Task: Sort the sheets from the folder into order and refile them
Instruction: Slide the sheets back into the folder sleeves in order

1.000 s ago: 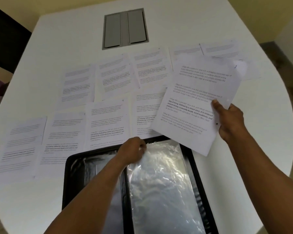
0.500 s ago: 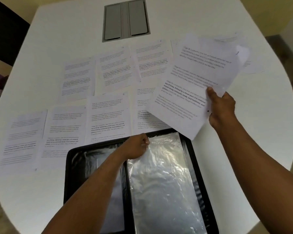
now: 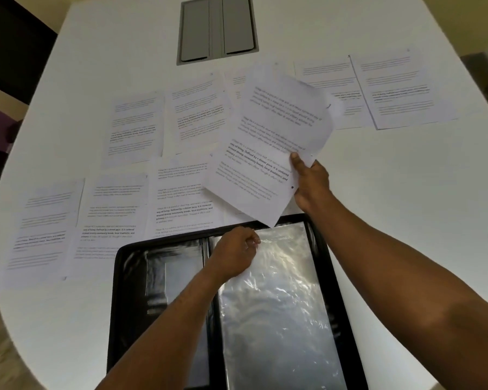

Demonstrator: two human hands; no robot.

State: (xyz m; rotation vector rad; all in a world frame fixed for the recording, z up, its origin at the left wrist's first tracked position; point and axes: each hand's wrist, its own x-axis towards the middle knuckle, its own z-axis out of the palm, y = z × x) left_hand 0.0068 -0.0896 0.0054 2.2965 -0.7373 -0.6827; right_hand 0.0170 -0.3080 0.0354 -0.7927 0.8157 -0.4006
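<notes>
The right hand (image 3: 312, 182) pinches a sheet (image 3: 268, 142) above the open folder (image 3: 347, 319) on the near tabletop (image 3: 406, 220) — the left hand (image 3: 235, 253) grips a plastic sleeve's (image 3: 279, 305) top edge, probably holding it open for filing.

**Both Arms Reached Forward, Each Hand Gripping**

The right hand (image 3: 312, 182) was raised, thumb on top, pinching what it held, with its bare forearm stretched in from the lower right. The left hand (image 3: 234, 253) sat lower, its fingers curled in a pinch, knuckles up, its forearm angled in from below.
</notes>
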